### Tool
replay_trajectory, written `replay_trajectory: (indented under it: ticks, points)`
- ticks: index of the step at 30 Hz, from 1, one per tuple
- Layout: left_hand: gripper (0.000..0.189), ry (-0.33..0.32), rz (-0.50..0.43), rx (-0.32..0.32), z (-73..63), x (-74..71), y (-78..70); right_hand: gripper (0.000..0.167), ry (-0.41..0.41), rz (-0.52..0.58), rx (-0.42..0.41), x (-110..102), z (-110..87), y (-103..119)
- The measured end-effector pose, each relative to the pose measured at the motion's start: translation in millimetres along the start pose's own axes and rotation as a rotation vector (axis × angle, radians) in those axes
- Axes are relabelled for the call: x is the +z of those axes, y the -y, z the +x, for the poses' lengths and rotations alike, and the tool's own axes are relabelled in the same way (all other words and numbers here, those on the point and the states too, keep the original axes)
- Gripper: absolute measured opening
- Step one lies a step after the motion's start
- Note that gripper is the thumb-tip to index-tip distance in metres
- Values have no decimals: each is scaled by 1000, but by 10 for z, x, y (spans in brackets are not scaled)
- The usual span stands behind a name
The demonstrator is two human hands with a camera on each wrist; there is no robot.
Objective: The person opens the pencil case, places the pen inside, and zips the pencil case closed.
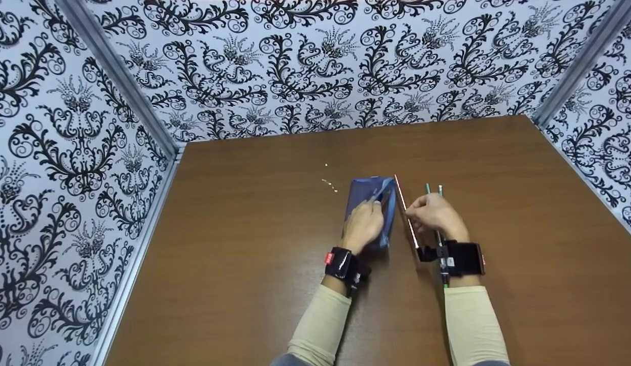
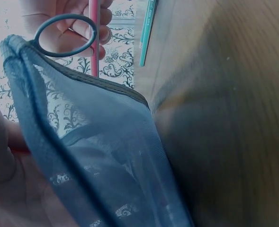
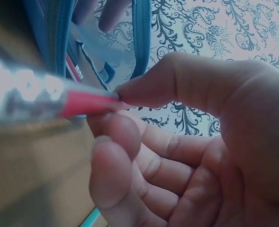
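A blue mesh zip pouch (image 1: 359,192) lies upright on the table, and my left hand (image 1: 365,223) holds it by its side. In the right wrist view, the zipped edges of the pouch (image 3: 141,38) stand apart, with a slim red item (image 3: 73,68) inside. A ring-shaped pull (image 2: 66,54) sticks out at its top corner in the left wrist view. Just right of the pouch, my right hand (image 1: 438,216) pinches a pinkish-red pencil (image 1: 401,194) between thumb and fingers. The pencil is apart from the left hand.
Teal pencils (image 1: 428,188) lie on the wooden table (image 1: 244,229) beneath and beside the right hand. Small pale specks (image 1: 329,184) show left of the pouch. Patterned walls (image 1: 295,66) border the table at the back and sides.
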State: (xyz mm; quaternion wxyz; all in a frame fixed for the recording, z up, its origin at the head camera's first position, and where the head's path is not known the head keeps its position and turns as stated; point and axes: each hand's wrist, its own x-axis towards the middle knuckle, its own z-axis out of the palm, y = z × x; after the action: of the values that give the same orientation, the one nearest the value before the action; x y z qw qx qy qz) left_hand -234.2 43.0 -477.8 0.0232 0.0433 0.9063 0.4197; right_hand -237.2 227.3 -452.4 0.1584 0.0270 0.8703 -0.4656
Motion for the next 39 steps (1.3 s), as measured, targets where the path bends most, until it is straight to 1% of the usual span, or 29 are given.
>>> replay_trajectory:
  ticks: [6,11,15,19,26,31,35,39]
  points:
    - [45,-13,-6,-6,-6,-14,-15,16,19,-41,-17,-11,0,-8]
    - [45,-17,-6,-4,-11,-23,-17,15,34,-51,-22,-9,1,-17]
    - [46,-12,-2,-16,-11,-22,-15,15,45,-52,-21,-11,-8,-19]
    - [46,-10,-4,-19,-8,-22,-13,15,47,-32,-14,-13,-10,-18]
    - [46,-10,-14,1,-4,-34,-2,18,41,12,4,2,2,-14]
    - [45,-19,-23,8,6,-50,13,21,39,11,-7,39,17,-12]
    - [46,-19,-33,5,14,-58,32,18,35,14,-7,81,33,-11]
    - [46,-26,-47,30,31,-69,52,15,44,43,2,127,55,-8]
